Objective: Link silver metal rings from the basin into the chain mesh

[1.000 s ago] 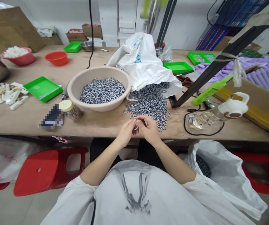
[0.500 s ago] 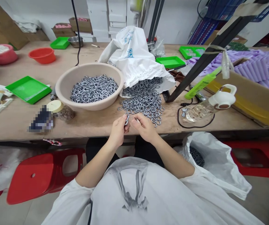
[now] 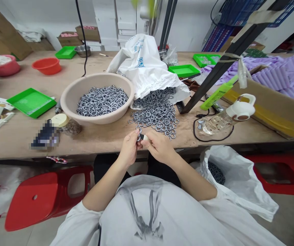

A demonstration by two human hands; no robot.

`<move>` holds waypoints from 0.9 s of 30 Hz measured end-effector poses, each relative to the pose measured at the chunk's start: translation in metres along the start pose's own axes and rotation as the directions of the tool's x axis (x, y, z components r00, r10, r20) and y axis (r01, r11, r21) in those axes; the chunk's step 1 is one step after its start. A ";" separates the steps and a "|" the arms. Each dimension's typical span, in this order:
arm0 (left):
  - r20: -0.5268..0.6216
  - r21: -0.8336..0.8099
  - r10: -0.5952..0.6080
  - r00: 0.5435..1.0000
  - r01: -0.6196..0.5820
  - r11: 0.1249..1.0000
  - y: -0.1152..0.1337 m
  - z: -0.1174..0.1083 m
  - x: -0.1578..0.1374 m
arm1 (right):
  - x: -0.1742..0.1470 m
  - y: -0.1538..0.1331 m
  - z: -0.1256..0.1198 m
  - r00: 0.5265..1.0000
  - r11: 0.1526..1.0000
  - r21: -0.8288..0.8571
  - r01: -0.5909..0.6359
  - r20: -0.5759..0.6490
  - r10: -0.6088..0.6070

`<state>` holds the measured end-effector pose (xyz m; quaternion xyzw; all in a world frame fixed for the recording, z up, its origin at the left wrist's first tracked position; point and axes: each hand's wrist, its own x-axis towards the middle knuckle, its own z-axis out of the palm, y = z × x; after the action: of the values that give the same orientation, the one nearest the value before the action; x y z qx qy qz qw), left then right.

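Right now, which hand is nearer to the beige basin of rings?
Left. The left hand sits just below the beige basin's front rim; the right hand is farther right, below the loose ring pile.

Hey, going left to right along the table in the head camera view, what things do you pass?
Pink bowl → green tray → beige basin of metal rings → loose ring pile, near which the left hand and right hand pinch one ring → clear bottle → purple rolls.

Bowl (image 3: 71, 99) of rings left of loose ring pile (image 3: 157, 111), sack (image 3: 147, 68) behind pile, on table (image 3: 106, 135)
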<state>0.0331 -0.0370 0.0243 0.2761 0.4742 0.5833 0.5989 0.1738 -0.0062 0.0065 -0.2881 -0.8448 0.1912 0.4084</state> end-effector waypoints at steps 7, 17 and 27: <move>0.061 0.030 -0.069 0.996 0.067 0.997 -0.001 -0.001 -0.006 | 0.000 0.005 0.000 0.998 0.998 0.052 -0.023 0.053 0.020; 0.094 0.023 -0.033 0.995 0.031 0.999 -0.004 -0.005 -0.005 | 0.002 0.016 0.013 0.964 0.833 0.501 -0.235 0.011 0.265; 0.184 0.502 0.084 0.979 -0.167 0.848 -0.011 -0.020 0.000 | -0.002 0.010 0.028 0.917 0.679 0.665 -0.311 0.023 0.398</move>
<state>0.0202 -0.0437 0.0068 0.5011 0.5457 0.4499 0.4987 0.1562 -0.0024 -0.0168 -0.2958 -0.6239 0.5325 0.4895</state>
